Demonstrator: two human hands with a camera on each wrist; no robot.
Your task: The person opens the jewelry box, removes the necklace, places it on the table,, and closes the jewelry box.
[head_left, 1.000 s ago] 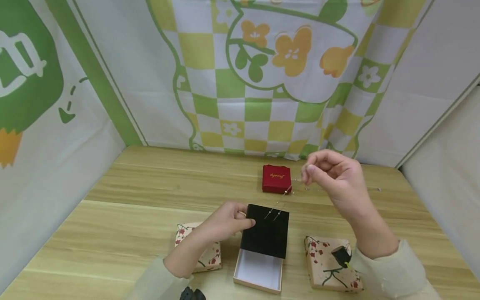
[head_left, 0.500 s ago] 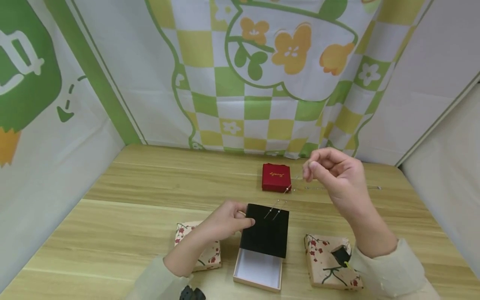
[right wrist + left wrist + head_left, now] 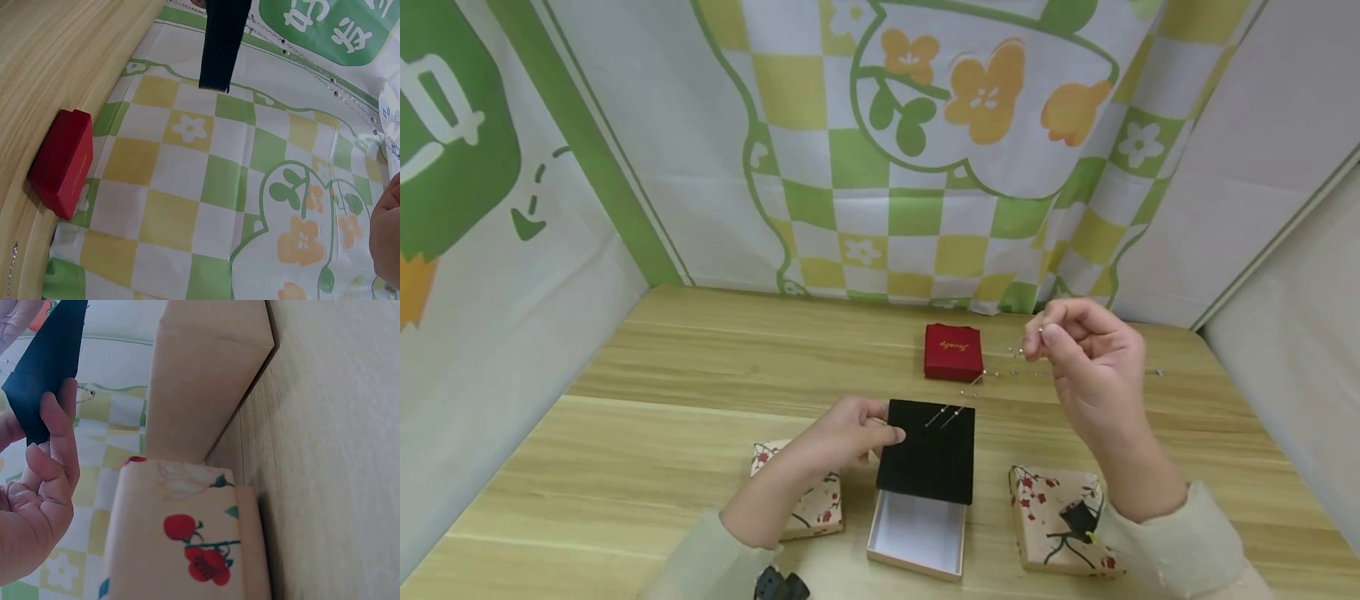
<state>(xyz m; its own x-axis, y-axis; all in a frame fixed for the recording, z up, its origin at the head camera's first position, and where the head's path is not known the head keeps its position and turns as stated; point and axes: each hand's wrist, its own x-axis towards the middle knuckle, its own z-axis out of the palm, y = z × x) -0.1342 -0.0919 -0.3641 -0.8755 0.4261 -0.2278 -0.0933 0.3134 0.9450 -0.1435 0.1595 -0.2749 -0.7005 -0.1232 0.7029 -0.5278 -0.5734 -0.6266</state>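
My left hand pinches black pad above open, white-lined tray; right hand pinches chain; red box lidded.

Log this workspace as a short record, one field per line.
Left grip: holds the black pad by its left edge, off the table
Right grip: raised, pinching the beaded silver chain
Chain route: from the pad's far end to the right fingers
Open tray: white inside, on the table, partly overlapped by the pad in the head view
Floral boxes: one left, one right of the tray
Red box: gold lettering, behind the pad
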